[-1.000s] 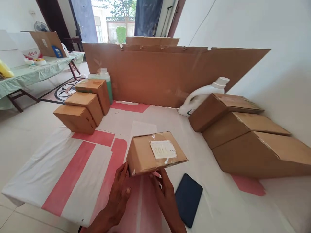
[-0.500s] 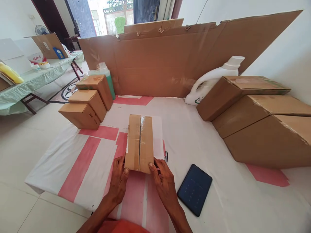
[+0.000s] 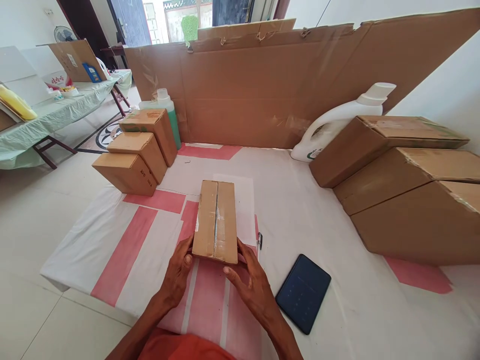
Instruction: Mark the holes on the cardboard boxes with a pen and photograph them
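A small cardboard box with a taped seam along its top stands on the white and red table cover, its near end towards me. My left hand holds the box's near left corner. My right hand grips the near right corner, thumb under the front edge. A pen lies just right of the box.
A dark tablet lies to the right of my right hand. Three small boxes and a green bottle stand at the far left. Three larger boxes and a white jug fill the right. A cardboard sheet stands behind.
The box was turned from its labelled face to its taped seam face and set lengthwise before me. Both hands stay on its near end.
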Demonstrator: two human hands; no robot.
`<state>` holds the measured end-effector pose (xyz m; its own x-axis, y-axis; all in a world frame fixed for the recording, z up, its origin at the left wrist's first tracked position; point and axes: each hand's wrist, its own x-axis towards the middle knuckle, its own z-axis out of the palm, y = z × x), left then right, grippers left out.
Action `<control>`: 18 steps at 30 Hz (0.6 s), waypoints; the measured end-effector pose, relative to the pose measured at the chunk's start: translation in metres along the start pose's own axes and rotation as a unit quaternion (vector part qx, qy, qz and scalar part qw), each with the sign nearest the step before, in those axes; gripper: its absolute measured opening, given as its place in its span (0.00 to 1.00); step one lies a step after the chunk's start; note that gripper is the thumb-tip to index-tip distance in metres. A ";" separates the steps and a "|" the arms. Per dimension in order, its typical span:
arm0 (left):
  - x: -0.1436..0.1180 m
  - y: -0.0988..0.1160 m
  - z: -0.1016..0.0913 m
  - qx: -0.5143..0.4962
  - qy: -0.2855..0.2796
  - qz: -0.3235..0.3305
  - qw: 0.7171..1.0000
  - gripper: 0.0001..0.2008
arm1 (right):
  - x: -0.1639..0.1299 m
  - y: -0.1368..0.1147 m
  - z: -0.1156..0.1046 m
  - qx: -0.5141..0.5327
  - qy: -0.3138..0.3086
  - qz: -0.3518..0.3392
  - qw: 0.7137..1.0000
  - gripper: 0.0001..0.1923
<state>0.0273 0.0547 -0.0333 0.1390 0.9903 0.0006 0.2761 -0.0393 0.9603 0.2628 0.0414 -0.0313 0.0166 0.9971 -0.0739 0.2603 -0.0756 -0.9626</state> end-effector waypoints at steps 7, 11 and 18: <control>-0.009 0.053 -0.005 0.055 -0.040 0.144 0.987 0.30 | 0.019 -0.035 -0.033 0.090 0.041 -0.027 0.995 0.26; -0.013 0.076 0.001 0.162 -0.038 0.237 0.957 0.33 | 0.033 -0.052 -0.050 0.140 0.060 -0.046 0.987 0.23; -0.009 0.111 0.004 0.351 0.000 0.323 0.879 0.37 | 0.055 -0.040 -0.052 0.222 0.019 0.068 0.972 0.31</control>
<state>0.0607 0.0404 0.0722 0.4824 0.7310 0.4826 0.6584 -0.6660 0.3507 0.3039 0.0998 0.0164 0.0595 0.9765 -0.2071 -0.1899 -0.1926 -0.9627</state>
